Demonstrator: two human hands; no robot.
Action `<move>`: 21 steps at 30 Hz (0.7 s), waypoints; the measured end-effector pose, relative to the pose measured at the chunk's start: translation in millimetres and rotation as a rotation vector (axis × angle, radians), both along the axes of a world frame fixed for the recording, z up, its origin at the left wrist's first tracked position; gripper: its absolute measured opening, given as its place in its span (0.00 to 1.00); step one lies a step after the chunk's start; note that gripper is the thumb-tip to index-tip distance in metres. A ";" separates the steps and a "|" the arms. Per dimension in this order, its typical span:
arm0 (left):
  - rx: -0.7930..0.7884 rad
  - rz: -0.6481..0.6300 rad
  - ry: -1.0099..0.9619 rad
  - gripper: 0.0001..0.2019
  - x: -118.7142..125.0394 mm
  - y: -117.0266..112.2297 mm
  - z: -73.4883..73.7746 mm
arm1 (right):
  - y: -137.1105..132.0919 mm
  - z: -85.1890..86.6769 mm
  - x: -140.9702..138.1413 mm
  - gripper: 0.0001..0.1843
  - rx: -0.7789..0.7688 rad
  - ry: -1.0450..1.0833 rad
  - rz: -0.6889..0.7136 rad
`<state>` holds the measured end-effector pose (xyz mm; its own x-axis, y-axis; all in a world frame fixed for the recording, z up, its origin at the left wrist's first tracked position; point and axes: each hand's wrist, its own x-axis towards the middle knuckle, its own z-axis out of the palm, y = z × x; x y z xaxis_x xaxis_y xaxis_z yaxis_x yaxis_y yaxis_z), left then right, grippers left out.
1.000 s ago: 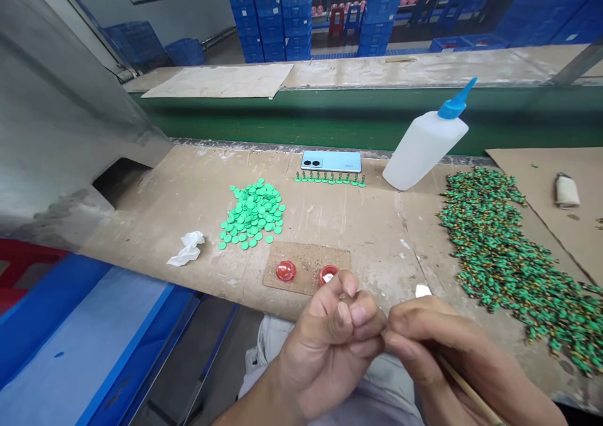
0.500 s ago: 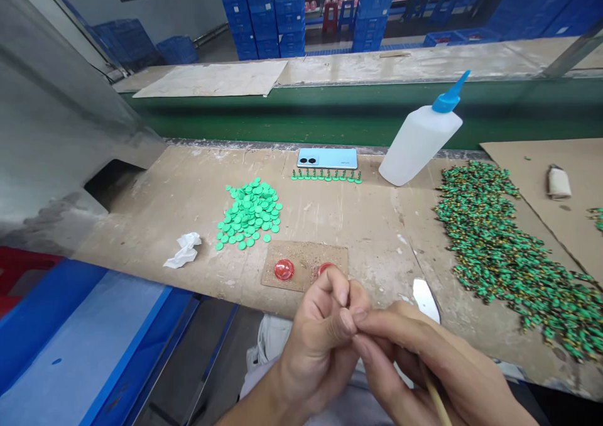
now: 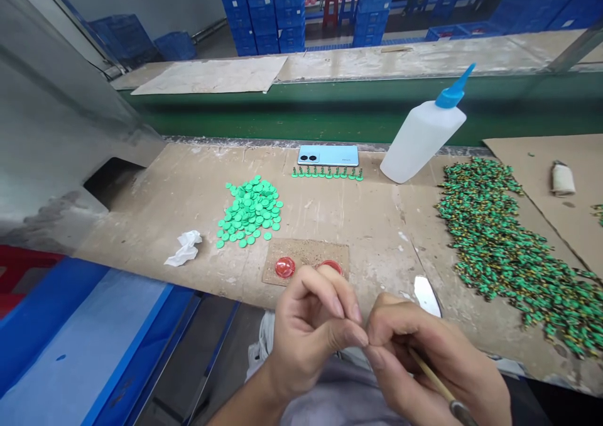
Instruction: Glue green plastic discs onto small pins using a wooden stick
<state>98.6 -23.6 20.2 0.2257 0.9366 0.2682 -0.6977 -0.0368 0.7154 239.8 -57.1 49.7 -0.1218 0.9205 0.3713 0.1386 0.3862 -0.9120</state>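
Note:
My left hand (image 3: 306,332) is closed in a pinch, its thumb and fingertips meeting those of my right hand (image 3: 424,357). Whatever sits between the fingertips is too small or hidden to make out. Tucked in my right hand is what looks like a paintbrush (image 3: 436,379), a thin wooden handle with a metal band near the frame's bottom. Just beyond my hands lies a piece of brown cardboard (image 3: 301,253) bearing two round red caps or dishes, the left one (image 3: 285,267) in full view and the right one (image 3: 331,266) partly covered by my left fingers.
Green discs (image 3: 252,209) form a pile at left, near crumpled tissue (image 3: 184,248). A row of small green figures (image 3: 328,173) stands before a blue phone (image 3: 328,155). A bottle (image 3: 421,140) leans behind; many green-and-gold pieces (image 3: 509,256) and a white blade-like piece (image 3: 427,296) lie right.
My hands have turned a little and the knuckles have drawn apart, fingertips still together. The brush handle shows more of its length, with its metal band in view. The table things stay put.

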 end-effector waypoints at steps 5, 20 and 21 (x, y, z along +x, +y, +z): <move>0.083 0.058 0.060 0.12 0.7 -1.6 5.3 | 1.9 -6.7 8.8 0.17 0.103 -0.019 0.041; -0.374 -0.450 0.009 0.21 -17.8 16.0 6.4 | 11.0 4.2 22.9 0.05 -0.134 0.062 0.194; -0.376 -0.453 0.011 0.22 -17.6 16.2 7.0 | 11.0 2.7 22.9 0.05 -0.133 0.076 0.194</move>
